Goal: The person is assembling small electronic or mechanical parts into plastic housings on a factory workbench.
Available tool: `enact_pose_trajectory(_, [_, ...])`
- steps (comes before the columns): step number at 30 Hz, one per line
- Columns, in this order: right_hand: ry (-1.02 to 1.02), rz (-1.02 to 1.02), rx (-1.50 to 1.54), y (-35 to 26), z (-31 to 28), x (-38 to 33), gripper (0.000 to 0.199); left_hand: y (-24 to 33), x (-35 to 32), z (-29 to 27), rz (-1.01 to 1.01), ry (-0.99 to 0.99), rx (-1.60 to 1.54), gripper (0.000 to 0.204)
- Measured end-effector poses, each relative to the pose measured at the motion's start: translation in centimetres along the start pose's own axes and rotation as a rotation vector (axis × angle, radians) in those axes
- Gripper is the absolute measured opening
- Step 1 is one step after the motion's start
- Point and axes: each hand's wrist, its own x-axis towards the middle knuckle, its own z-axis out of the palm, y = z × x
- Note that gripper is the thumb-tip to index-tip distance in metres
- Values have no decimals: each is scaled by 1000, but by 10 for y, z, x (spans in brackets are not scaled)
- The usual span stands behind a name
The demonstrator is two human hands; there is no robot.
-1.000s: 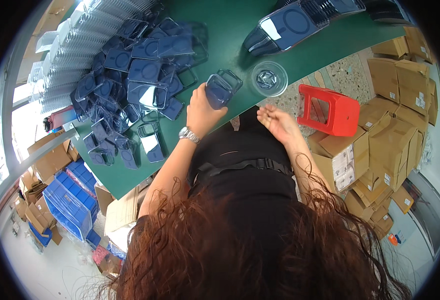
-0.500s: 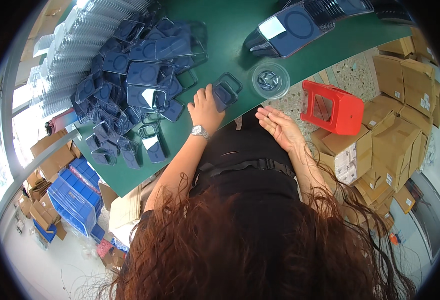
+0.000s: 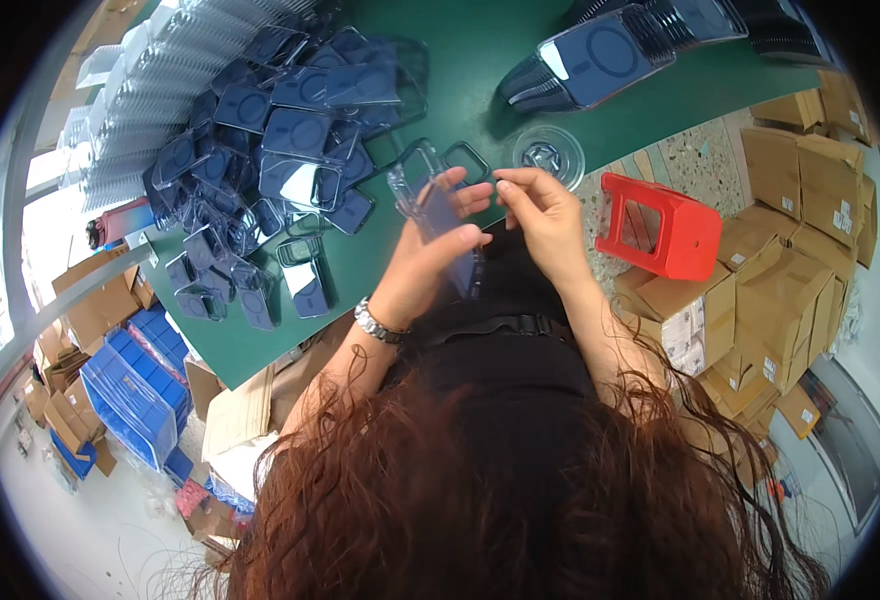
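Note:
A clear phone case with a blue back (image 3: 441,215) stands tilted in my left hand (image 3: 422,262), held at its edges between thumb and fingers. My right hand (image 3: 548,222) is closed in a pinch just right of the case, fingertips close to my left fingers; whatever it pinches is too small to make out. Beyond the hands a dark-rimmed case frame (image 3: 467,160) lies on the green table. To its right, by the table's edge, a round clear tub (image 3: 574,180) holds small shiny pieces (image 3: 540,156).
A heap of blue phone cases (image 3: 298,132) covers the table's left, beside stacked clear plastic trays (image 3: 150,95). Nested cases (image 3: 610,58) stand in a row at the far right. A red stool (image 3: 688,235) and cardboard boxes (image 3: 775,285) are on the floor at right.
My left hand has lifted the phone case off the table and drawn it toward me, tilting it up. My right hand has gone from open to a pinch, moving up beside it.

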Motion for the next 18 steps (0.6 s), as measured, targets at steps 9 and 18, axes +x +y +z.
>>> enact_pose_trajectory(9, [105, -534, -641, -8, 30, -19, 13, 5, -23, -1, 61, 6, -83, 92])
enact_pose_trajectory(18, [-45, -607, -800, -22, 59, -52, 7, 10, -37, 3, 271, 46, 59, 96])
